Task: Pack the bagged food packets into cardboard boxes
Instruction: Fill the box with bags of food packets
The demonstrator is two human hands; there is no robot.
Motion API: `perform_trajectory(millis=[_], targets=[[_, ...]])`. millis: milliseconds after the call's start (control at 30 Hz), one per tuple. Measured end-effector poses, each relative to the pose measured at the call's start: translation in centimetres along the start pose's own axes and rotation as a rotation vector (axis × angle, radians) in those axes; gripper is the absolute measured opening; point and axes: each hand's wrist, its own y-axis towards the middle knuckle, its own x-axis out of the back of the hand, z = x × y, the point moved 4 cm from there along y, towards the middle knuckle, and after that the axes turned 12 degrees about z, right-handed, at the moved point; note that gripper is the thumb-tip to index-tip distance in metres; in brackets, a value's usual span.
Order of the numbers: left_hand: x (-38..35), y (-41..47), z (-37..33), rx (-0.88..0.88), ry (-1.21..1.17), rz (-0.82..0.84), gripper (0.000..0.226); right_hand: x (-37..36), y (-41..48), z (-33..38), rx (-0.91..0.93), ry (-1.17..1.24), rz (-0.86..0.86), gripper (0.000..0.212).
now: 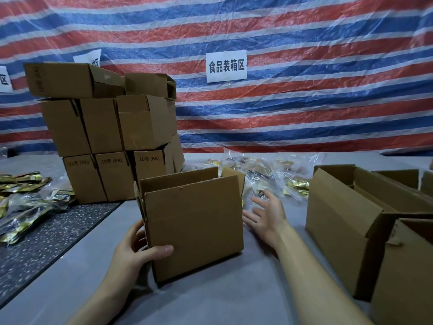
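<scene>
Your left hand (133, 252) grips the open cardboard box (194, 226) at its near left corner: the thumb lies across the front face, and the fingers (138, 233) curl round the left side. The box stands upright on the grey bench (222, 296) in front of you, top flaps raised. Your right hand (267, 216) is released, palm turned toward the box and fingers spread. It sits just beside the box's right wall, and whether it touches is hard to tell. It holds nothing.

The bagged food packets (269, 174) lie heaped on the bench behind the box and beyond your right hand. More packets (28, 207) rest on a dark speckled mat (46, 242) at your left. A stack of closed boxes (110, 137) rises behind the left corner, and larger open boxes (346, 219) stand at your right. A paper sign (226, 66) hangs on the striped tarp (304, 102) behind.
</scene>
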Motion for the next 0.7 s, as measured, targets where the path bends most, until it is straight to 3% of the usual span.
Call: perform_trajectory(millis=[100, 267, 400, 533, 700], targets=[[-0.3, 0.0, 0.0, 0.007, 0.032, 0.014, 0.100, -0.1, 0.2, -0.2, -0.049, 0.119, 0.099, 0.072], [-0.5, 0.0, -0.2, 0.032, 0.062, 0.027, 0.103, -0.5, 0.5, -1.3, -0.141, 0.099, 0.188, 0.072], [-0.6, 0.1, -0.2, 0.046, 0.056, 0.033, 0.100, -0.1, 0.7, -0.8, -0.090, 0.064, 0.064, 0.050], [-0.5, 0.1, -0.3, 0.053, 0.048, 0.030, 0.103, 0.4, 0.8, 0.4, 0.083, -0.044, -0.098, 0.027], [-0.7, -0.1, -0.4, 0.051, 0.058, 0.040, 0.096, 1.6, 0.3, 1.0, 0.203, 0.047, -0.325, 0.018]])
